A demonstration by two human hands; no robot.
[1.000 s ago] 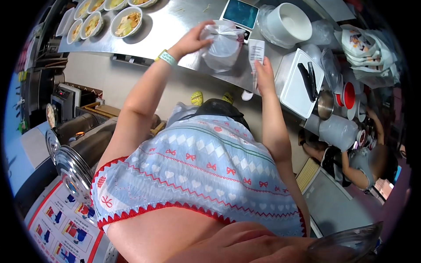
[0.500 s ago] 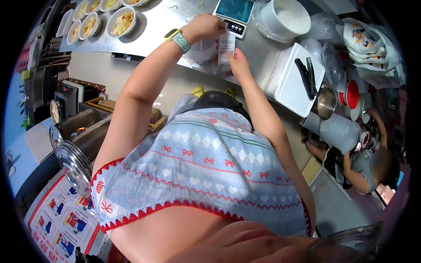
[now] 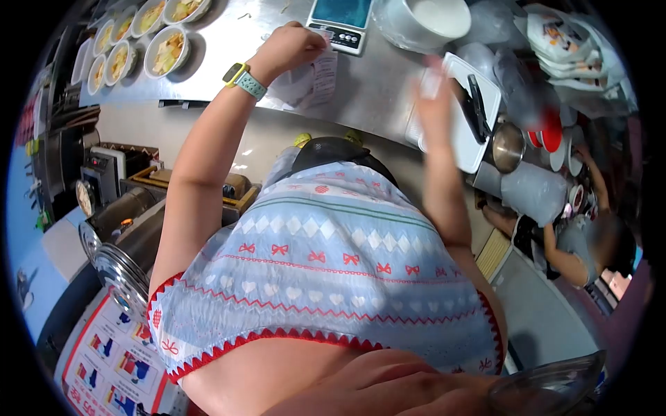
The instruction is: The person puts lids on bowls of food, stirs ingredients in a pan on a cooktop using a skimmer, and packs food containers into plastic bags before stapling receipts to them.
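Observation:
At the near edge of the steel counter, my left hand (image 3: 288,50), with a watch on its wrist, has its fingers closed at the top of a printed paper receipt (image 3: 324,80). The receipt hangs down against a clear plastic bag (image 3: 290,87); what is inside the bag is hard to make out. Just beyond my left fingers sits a digital scale (image 3: 340,31). My right hand (image 3: 433,97) is smeared by motion beside a white lidded box (image 3: 461,149). On that lid lie black-handled tools (image 3: 475,107), whose kind is unclear. Whether my right hand holds anything does not show.
Several white bowls of food (image 3: 166,54) stand at the counter's left. A white tub (image 3: 437,21) wrapped in plastic is right of the scale. A metal bowl (image 3: 508,147) and stacked bags (image 3: 562,41) lie farther right. Another person (image 3: 579,246) is at lower right. Lidded pots (image 3: 118,274) stand left.
My right hand has let go of the receipt's lower end and moved right to the white box. My left hand stays at the receipt's top. The view has shifted slightly.

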